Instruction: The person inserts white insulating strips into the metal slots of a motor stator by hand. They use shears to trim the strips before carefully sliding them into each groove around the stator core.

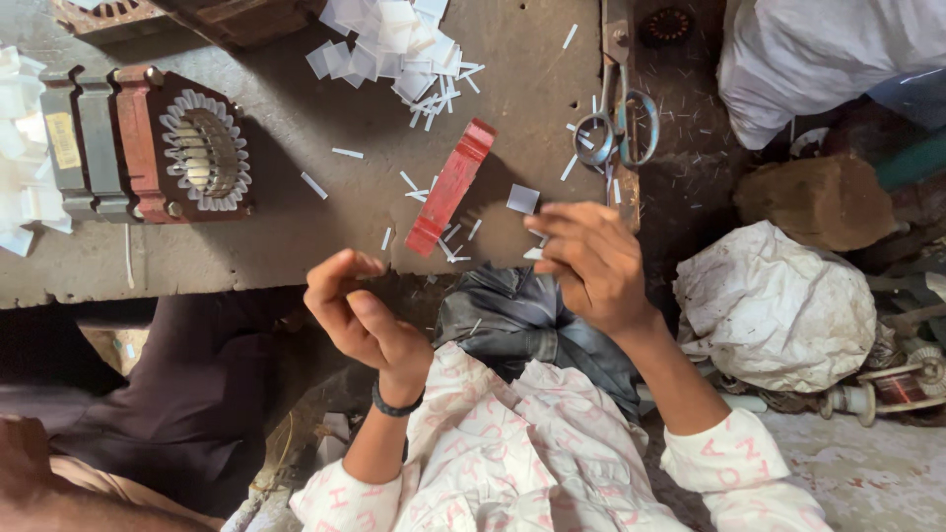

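My right hand [594, 264] hovers over the front edge of the grey worktop [296, 246], fingers bent around a small white paper slip [533, 253]. My left hand [357, 313], with a black wristband, is raised just in front of the edge. Its fingers curl against the thumb and nothing shows in them. A red flat bar [451, 185] lies on the worktop between the hands, with a white paper square [522, 198] beside it. A motor stator [202, 148] with white paper liners in its slots stands at the left.
A heap of cut white paper pieces [394, 44] lies at the back, and scissors [621, 123] lie at the right edge. White sacks [774, 305] and a copper wire spool [902, 387] sit on the floor at right. Dark cloth [522, 325] covers my lap. Another person's dark clothing [197, 394] is at lower left.
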